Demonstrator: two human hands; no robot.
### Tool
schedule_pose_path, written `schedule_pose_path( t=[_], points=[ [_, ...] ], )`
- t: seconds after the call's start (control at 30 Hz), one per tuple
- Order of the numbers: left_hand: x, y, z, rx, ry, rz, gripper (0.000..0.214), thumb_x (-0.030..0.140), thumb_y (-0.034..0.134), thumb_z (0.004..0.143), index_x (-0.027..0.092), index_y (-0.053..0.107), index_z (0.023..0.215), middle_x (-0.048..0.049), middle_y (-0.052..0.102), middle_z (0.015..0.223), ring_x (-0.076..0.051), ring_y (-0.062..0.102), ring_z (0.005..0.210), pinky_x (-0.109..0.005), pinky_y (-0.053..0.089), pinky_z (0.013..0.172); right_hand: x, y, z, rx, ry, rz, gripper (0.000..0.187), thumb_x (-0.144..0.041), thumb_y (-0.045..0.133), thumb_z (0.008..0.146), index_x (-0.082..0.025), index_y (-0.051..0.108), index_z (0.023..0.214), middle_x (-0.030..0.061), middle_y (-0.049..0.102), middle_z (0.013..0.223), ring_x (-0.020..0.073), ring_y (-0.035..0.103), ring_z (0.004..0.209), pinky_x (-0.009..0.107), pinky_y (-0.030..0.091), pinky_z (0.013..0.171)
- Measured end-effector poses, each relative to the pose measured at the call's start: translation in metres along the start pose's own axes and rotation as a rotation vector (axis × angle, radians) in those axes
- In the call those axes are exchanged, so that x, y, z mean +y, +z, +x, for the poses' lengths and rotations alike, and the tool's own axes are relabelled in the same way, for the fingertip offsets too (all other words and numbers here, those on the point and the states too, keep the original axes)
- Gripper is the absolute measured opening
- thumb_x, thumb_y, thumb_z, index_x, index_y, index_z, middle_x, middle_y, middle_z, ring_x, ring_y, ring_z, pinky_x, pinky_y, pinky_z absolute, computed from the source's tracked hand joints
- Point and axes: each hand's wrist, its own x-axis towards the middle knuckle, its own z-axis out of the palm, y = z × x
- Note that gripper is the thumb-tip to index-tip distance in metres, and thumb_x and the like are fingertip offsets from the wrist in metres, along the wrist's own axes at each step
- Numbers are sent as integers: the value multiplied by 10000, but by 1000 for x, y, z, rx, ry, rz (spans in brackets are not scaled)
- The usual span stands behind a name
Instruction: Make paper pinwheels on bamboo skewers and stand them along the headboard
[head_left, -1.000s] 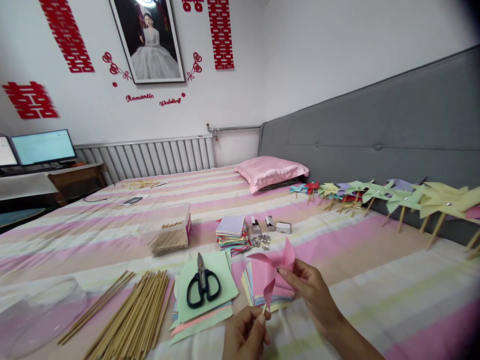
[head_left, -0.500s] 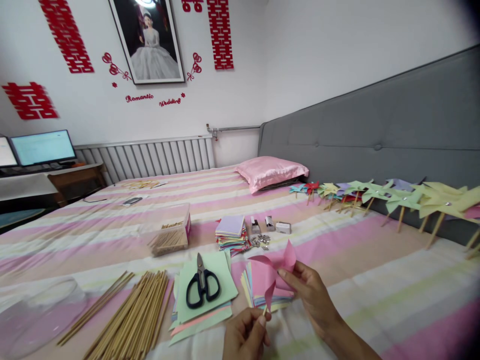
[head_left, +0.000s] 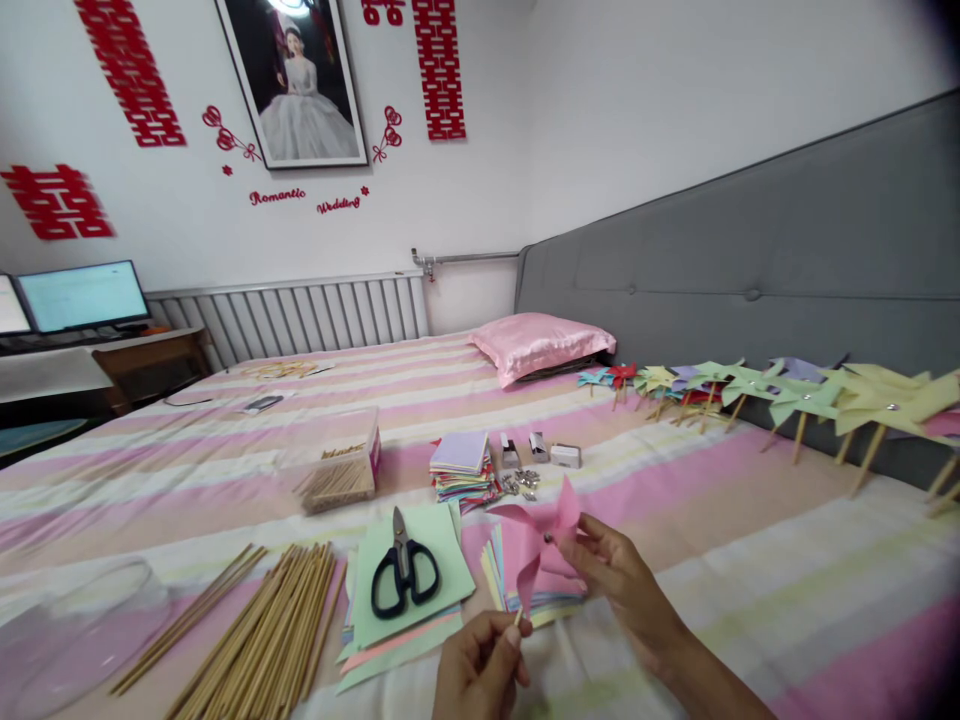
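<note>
I hold a pink paper pinwheel (head_left: pixel 536 535) over the striped bed. My left hand (head_left: pixel 476 668) is closed in a pinch on the lower end of its thin stick, near the bottom edge of the view. My right hand (head_left: pixel 619 580) pinches the pinwheel's centre and blades from the right. Under the pinwheel lies a stack of coloured paper squares (head_left: pixel 501 585).
Black scissors (head_left: pixel 403 572) lie on green sheets to the left, beside a bundle of wooden sticks (head_left: pixel 262 630). Further back are a box of short sticks (head_left: pixel 341 475), a paper stack (head_left: pixel 463 466) and small metal pins (head_left: pixel 523 482). Finished pinwheels (head_left: pixel 787 400) line the grey headboard.
Both hands with the pink pinwheel have shifted slightly left and down; the grips are unchanged.
</note>
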Motion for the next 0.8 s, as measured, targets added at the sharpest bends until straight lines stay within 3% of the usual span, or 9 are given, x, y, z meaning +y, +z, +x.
schedule_pose_path(
  t=[0.17,0.27,0.53,0.8],
  points=[
    [5,-6,0,7,-42,-38,415,499,682,589,112,625,725,46,527,444,11,255,272,-178,90,323,-6,-9,5,72,14,80,459,-464,680,627,-184,605,982,52,659,768,199,586,706,273,434,581],
    [3,-4,0,-31,-85,-13,414,499,689,578,112,613,703,40,535,437,5,273,271,-182,98,325,-10,-14,7,112,-10,92,411,-406,701,633,-183,612,966,16,629,720,152,549,633,254,422,582],
    [0,-2,-1,-59,-125,12,389,476,693,578,112,607,684,45,532,411,1,240,265,-191,79,332,-24,-13,1,62,3,99,461,-401,707,626,-229,579,1034,33,598,912,134,539,637,231,409,532],
    [5,0,-3,-68,-132,-3,354,447,692,583,108,619,653,42,522,393,0,238,266,-189,78,335,-23,-12,0,-39,21,101,232,-330,713,632,-190,566,744,-6,567,784,86,476,558,193,359,487]
  ],
)
